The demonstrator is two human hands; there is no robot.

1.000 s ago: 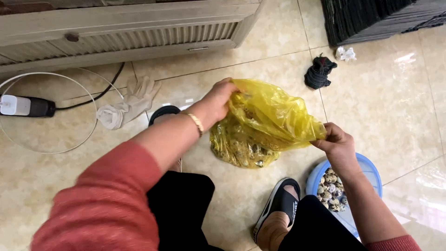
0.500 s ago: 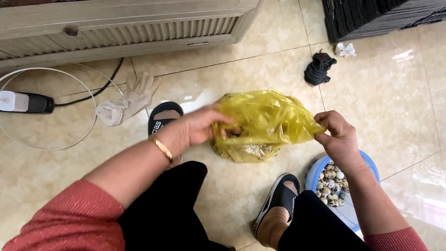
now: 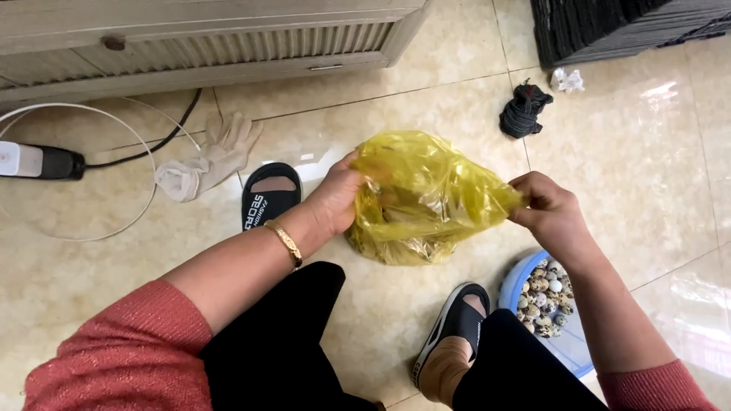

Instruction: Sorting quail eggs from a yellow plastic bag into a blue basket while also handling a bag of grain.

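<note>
Squatting over the tiled floor (image 3: 426,84), my left hand (image 3: 335,199) and right hand (image 3: 550,215) each pinch the yellow plastic bag (image 3: 426,199), stretching its mouth; speckled quail eggs (image 3: 544,297) wait in a blue basin (image 3: 512,283).

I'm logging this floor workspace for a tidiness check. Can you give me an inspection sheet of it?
Surface: glossy beige tiled floor.
Job's things: yellow plastic bag resting on the floor, contents unclear; blue basin of small speckled eggs.
Clutter: white glove, dark cloth, crumpled white scrap.
Hands: left hand grips the bag's left side; right hand pinches its right edge.
Cables: black plug with a black cord, looped white cable.
Surroundings: slatted cabinet base, black crate, sandals.
</note>
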